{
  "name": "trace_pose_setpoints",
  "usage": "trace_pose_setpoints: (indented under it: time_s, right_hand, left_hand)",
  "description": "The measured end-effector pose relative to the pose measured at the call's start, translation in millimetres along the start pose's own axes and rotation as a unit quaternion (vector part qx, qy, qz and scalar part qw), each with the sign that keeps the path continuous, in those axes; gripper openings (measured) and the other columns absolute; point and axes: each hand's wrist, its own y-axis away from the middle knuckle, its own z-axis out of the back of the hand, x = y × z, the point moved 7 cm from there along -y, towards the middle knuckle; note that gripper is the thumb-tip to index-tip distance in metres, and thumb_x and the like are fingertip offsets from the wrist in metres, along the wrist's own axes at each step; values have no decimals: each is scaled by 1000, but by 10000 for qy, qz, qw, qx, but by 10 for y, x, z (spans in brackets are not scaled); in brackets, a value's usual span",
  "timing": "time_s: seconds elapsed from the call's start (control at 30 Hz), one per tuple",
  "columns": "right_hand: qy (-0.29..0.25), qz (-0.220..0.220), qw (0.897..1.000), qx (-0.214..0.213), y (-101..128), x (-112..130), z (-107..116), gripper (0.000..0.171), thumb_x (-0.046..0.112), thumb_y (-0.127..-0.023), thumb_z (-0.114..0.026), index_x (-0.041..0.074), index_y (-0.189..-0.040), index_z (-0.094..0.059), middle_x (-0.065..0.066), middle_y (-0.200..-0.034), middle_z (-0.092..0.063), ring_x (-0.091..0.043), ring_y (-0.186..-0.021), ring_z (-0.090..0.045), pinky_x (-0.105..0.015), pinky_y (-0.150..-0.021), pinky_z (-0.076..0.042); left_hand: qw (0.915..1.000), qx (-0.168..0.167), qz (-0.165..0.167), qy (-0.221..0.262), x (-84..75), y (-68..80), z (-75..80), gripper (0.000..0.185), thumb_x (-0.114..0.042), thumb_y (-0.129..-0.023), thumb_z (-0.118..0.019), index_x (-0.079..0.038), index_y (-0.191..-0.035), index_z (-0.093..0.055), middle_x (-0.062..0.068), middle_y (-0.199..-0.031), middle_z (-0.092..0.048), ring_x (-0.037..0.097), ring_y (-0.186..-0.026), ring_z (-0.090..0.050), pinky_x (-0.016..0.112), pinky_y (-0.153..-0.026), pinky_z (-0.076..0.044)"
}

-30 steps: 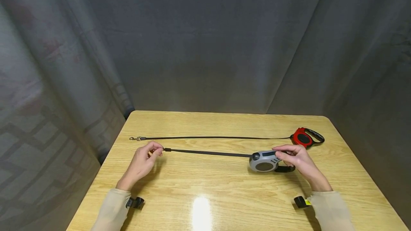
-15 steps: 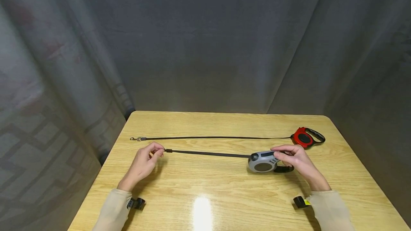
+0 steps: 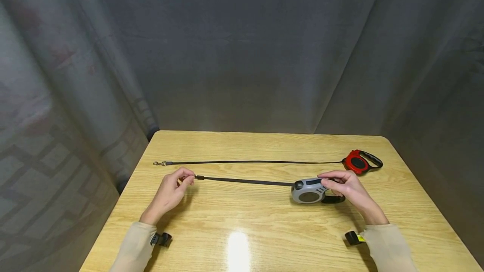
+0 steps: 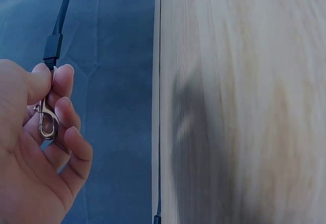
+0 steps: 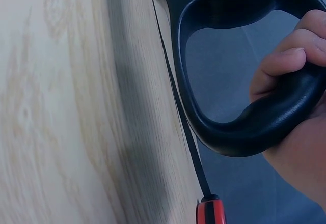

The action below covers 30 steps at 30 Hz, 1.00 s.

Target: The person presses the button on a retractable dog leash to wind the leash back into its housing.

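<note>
Between thumb and fingers, my left hand (image 3: pixel 169 193) pinches the metal snap hook (image 4: pixel 48 122) at the end of a black leash strap (image 3: pixel 245 181). A dark sleeve joins hook and strap. The strap runs nearly straight to a grey retractable leash (image 3: pixel 308 191). My right hand (image 3: pixel 349 189) holds that leash by its black handle (image 5: pixel 254 124); in the right wrist view, fingers curl round the handle, with part of the hand cut off by the frame. Both hands are raised above the table, casting shadows on it.
Behind, a red retractable leash (image 3: pixel 356 162) lies at the right of the wooden table (image 3: pixel 242 217). Its thin black strap (image 3: pixel 249 162) stretches left to a snap hook (image 3: pixel 160 163). Grey curtains (image 3: pixel 242 53) hang round the table.
The grey leash and right hand have shifted slightly left. My left hand has moved slightly right, still pinching the snap hook. The red leash lies as before.
</note>
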Motion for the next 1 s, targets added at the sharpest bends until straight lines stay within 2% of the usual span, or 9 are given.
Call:
trace_pose_setpoints:
  time_s: [0.1, 0.33, 0.7, 0.9, 1.0]
  right_hand:
    - [17, -16, 10000, 6, -5, -13, -5, 32, -9, -99, -63, 13, -112, -83, 2, -58, -40, -32, -52, -25, -44, -46, -21]
    - [121, -41, 9999, 1, -3, -29, -17, 24, -8, -99, -65, 2, -113, -81, 7, -60, -42, -31, -52, -27, -43, -46, -22]
    - [13, 23, 10000, 42, -9, -33, -34, 27, -9, -98, -64, 5, -113, -82, 5, -59, -40, -29, -51, -26, -44, -46, -21]
    - [27, 26, 10000, 74, -15, -47, -46, 26, -9, -99, -64, 3, -113, -81, 8, -59, -43, -27, -51, -27, -43, -45, -22]
    - [68, 9, 10000, 58, -12, -48, -47, 25, -8, -99, -64, 3, -114, -81, 10, -60, -44, -27, -50, -28, -42, -45, -22]
  left_hand:
    - [10000, 30, 20, -9, -1, -1, -10, 9, -16, -108, -64, -18, -105, -72, -4, -87, -73, 3, -78, -59, 25, -71, -48]
    - [9999, 94, 27, -46, -11, 1, -14, 8, -16, -108, -65, -19, -105, -72, -1, -88, -73, 3, -77, -58, 25, -71, -48]
    - [9999, 89, 51, -14, -40, -26, -36, 10, -18, -109, -63, -19, -106, -73, -7, -87, -72, 3, -78, -58, 26, -72, -47]
    - [9999, 162, -6, 1, -65, -42, -58, 9, -17, -108, -64, -20, -107, -72, -2, -88, -74, 3, -77, -59, 26, -72, -49]
    - [9998, 178, -46, -13, -75, -47, -59, 9, -17, -108, -64, -21, -107, -72, -4, -88, -73, 3, -77, -59, 26, -71, -49]
